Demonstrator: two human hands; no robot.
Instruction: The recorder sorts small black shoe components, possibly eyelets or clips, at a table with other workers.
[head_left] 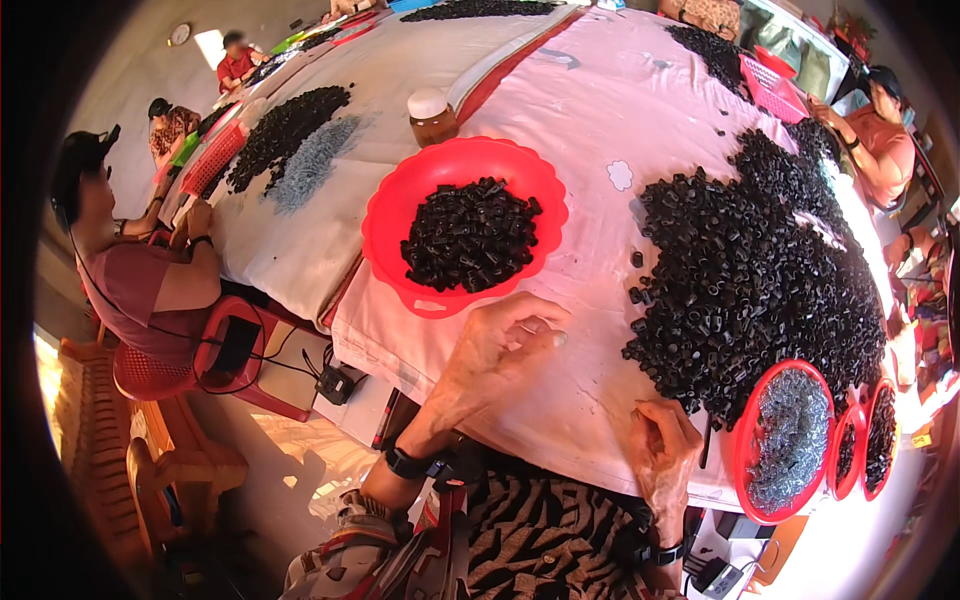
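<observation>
My left hand [497, 345] is over the pink cloth, just below a red scalloped bowl [385, 215]. Its fingers curl toward the thumb, and whatever they may hold is too small to make out. Small black tubular parts [472, 235] are heaped inside that bowl. Near the table's front edge is my right hand [665, 445], with fingers drawn together; anything between them is hidden. Just beyond it spreads a large pile of the same black parts [750, 290]. A thin dark stick-like tool [708, 442] lies to the right of this hand.
A red basket [742, 470] of small clear-bluish pieces [790, 440] stands at the right edge, beside smaller red baskets [868, 485]. A jar with a white lid [430, 115] stands behind the bowl. Several people sit around the table, one [140, 260] at the left.
</observation>
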